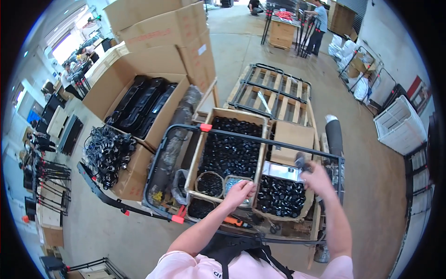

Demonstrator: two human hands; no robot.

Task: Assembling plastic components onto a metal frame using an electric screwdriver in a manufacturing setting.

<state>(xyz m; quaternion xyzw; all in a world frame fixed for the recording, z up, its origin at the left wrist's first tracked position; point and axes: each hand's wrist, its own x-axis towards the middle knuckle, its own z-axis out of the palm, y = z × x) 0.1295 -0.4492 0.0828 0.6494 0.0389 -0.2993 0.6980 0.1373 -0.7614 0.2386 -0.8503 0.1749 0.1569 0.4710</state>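
My left hand is closed in a pinch above a small tub of silvery screws or similar hardware. What its fingers hold, if anything, is too small to make out. My right hand, slightly blurred, grips a dark rounded part near the frame's right side. Beneath it lie a phone-like silver device and a bin of glossy black plastic pieces. A black tubular frame with red fittings lies across the bins in front of me. Left of the screws sits a tub of small black parts.
A large wooden bin of black pieces stands ahead, beside a cardboard box. At left are an open carton of long black parts and tangled black cables. Scissors and an orange-black tool lie nearby. A person stands far off.
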